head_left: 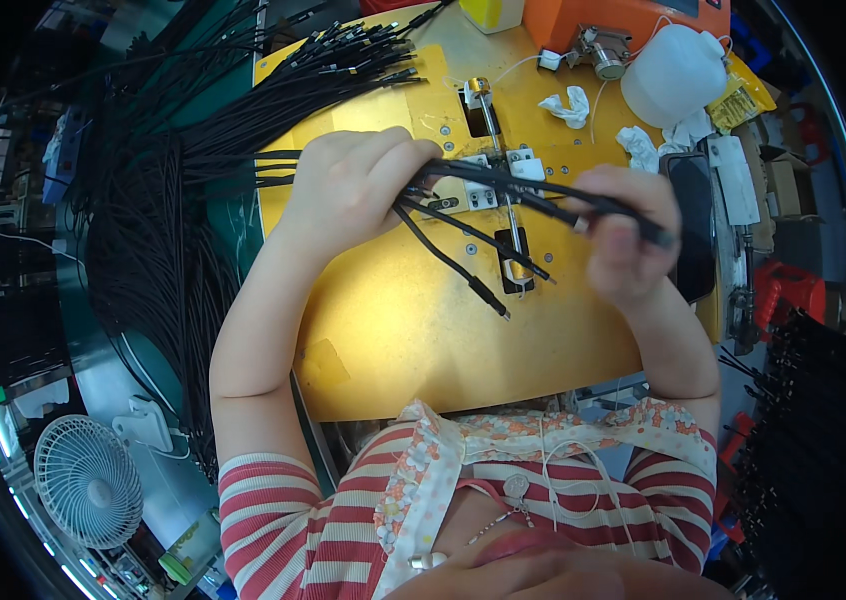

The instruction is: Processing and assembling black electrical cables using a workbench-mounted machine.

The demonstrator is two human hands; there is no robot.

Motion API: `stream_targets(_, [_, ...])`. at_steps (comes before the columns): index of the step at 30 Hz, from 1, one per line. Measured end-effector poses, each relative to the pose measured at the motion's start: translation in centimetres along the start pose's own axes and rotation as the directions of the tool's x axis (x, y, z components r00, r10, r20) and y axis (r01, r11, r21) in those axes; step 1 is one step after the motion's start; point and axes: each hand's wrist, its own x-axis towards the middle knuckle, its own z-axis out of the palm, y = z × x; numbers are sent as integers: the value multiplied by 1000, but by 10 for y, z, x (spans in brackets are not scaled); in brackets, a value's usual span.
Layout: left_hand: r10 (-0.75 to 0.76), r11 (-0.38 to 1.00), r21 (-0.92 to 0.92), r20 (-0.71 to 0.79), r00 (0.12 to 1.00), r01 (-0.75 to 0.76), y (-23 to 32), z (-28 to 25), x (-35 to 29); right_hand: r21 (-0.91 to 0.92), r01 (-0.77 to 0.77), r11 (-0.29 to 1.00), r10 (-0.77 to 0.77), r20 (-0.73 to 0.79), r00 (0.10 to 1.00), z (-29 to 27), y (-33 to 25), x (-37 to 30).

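My left hand is closed around a small bunch of black cables above the yellow work plate. Their plug ends fan out to the right, and two of them, one with a thick black plug, hang lower toward me. Over the plate's right side, my right hand is somewhat blurred, its thumb and fingers closed about the end of one cable. Beneath the bunch sits a metal fixture with white blocks and a thin rod. What lies inside my left fist is hidden.
A large heap of black cables covers the left side, with plug ends on the plate's far edge. A white bottle, crumpled tissues and a phone lie right. A white fan stands lower left.
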Motion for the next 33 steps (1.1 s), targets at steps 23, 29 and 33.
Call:
stream_targets(23, [-173,955,-191,257,951,226,11,-4,-2,-604,151,782,261,538,802,32,-14,46])
stream_targets(29, [-191,931,-272,207,959,244,12,-9,1,-615,479,626,-107,542,834,43,-6,53])
stream_targets(33, [-213,920,-283,220,952,271,9,-13,-4,-623,423,658,-21,547,837,15,-35,64])
